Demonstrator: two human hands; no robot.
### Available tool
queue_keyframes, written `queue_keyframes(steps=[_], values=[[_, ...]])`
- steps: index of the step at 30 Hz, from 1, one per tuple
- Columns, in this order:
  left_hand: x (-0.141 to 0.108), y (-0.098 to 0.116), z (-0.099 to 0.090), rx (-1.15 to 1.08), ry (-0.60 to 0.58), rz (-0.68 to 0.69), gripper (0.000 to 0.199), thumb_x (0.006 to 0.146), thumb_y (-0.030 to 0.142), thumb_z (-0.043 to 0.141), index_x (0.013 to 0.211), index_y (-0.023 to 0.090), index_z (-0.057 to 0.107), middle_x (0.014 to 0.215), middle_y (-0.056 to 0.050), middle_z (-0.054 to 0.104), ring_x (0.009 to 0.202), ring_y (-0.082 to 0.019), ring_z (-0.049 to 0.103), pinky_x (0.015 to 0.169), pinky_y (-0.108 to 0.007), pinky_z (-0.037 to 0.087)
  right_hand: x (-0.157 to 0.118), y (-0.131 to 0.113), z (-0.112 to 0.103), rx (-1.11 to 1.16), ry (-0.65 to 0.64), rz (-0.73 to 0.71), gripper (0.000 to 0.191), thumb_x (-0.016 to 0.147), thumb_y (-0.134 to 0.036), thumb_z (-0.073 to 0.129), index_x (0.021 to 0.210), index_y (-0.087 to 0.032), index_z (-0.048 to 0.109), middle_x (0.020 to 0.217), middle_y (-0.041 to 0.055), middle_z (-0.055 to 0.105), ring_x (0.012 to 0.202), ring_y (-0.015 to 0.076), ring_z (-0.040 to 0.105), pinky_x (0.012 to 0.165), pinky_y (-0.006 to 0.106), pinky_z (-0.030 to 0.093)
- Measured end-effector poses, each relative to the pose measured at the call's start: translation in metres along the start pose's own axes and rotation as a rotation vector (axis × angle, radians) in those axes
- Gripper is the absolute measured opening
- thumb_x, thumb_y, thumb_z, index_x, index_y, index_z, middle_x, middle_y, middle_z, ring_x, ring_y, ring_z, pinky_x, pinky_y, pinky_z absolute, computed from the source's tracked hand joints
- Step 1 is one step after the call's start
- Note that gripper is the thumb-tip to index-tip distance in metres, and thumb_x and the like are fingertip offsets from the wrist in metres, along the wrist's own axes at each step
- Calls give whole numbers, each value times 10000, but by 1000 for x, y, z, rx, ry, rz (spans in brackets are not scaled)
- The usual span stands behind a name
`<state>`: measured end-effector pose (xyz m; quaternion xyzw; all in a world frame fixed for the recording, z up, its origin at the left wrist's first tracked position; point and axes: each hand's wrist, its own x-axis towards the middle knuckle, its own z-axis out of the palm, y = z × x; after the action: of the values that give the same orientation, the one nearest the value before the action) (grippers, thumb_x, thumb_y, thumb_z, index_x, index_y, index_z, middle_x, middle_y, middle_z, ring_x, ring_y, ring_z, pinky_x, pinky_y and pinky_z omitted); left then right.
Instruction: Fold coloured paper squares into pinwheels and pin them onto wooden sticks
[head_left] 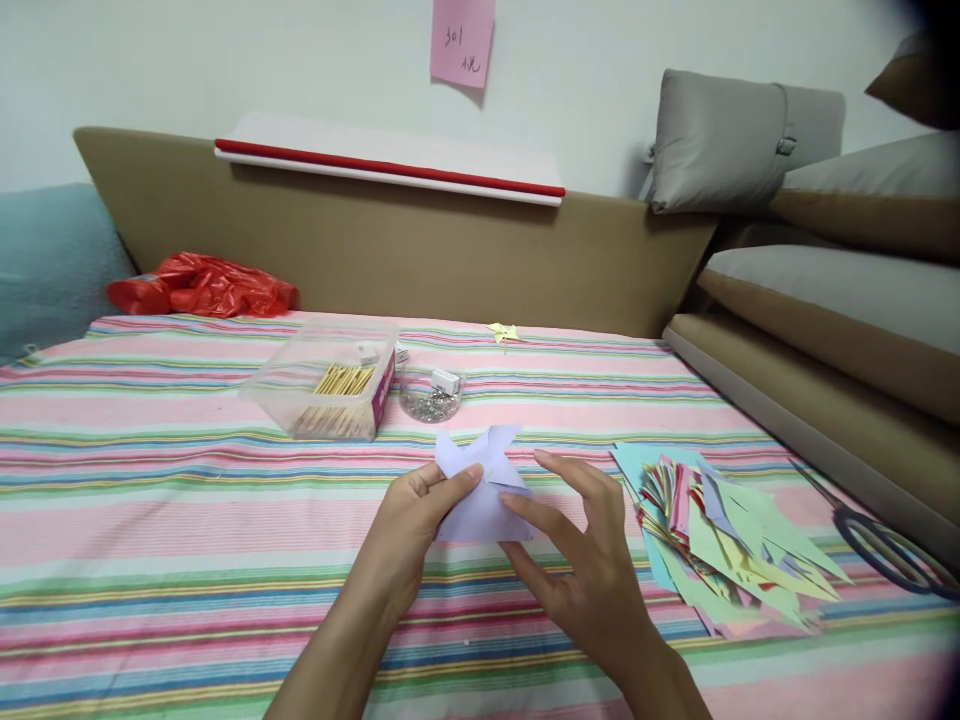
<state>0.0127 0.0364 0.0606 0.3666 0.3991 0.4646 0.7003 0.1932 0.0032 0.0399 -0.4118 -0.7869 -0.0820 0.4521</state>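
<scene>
Grasped the folded lilac paper [478, 517] in the left hand [409, 520], with the thumb flat on its upper face and the other fingers tucked underneath. Had the paper between both hands, pointed blades at its far side and a broad, flat part at its near side. Brought the right hand [592, 560] to the paper's right edge, fingers parted and loosely bent, index fingertip at the edge and thumb by the near right corner; could not tell firm contact from mere closeness there.

Saw under the hands a striped cloth [225, 560] in pink, green, blue and yellow. Noted, right of the right hand, a loose pile of paper scraps [720, 560] in mixed colours, and beside it dark-handled scissors [885, 548].

Found beyond the lilac paper a clear round dish [406, 402] with small metal pieces [431, 408] and a white block [445, 381], and just left of it a clear plastic box [296, 425] of wooden sticks [343, 380]. Spotted farther off a small yellow paper pinwheel [504, 332], and at far left a crumpled red plastic bag [202, 287].

Saw at right stacked cushions [832, 280], at the back a brown panel [450, 260], and above it a pink note [461, 40] on the wall [300, 60].
</scene>
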Motion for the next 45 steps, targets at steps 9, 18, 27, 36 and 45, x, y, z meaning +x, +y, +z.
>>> queue_keyframes(steps=[9,18,27,36,45], values=[[4,-1,-4,177,-28,12,310,795,401,764,995,164,749,864,-52,738,702,-163,619,643,-244,472,-4,4,-9,58,-43,-33,293,818,-38,642,1022,-242,689,1327,84,511,1210,311,468,1003,536,389],[7,-8,-10,573,29,193,340,815,493,692,788,157,648,601,64,396,552,-104,347,493,-213,251,-8,1,-3,107,-128,21,263,834,-71,652,1036,-239,670,1285,87,529,1191,295,471,976,516,421],[6,-5,-6,721,71,283,357,838,484,654,688,179,545,585,69,359,554,-112,325,492,-225,243,-7,-3,2,198,-153,127,203,883,-98,622,993,-249,702,1171,88,564,1138,263,495,943,466,435],[5,-6,0,545,-33,182,296,825,444,697,746,166,634,599,58,463,567,-108,406,529,-217,293,-6,-2,4,498,-79,558,231,878,-259,706,1085,-317,621,891,-23,695,853,178,562,800,341,448],[5,-12,8,229,-62,109,247,816,388,736,951,183,756,911,-44,766,866,-211,664,787,-279,490,-5,-6,4,597,-20,791,135,861,-385,696,853,-251,680,805,-3,633,793,180,528,744,311,431]])
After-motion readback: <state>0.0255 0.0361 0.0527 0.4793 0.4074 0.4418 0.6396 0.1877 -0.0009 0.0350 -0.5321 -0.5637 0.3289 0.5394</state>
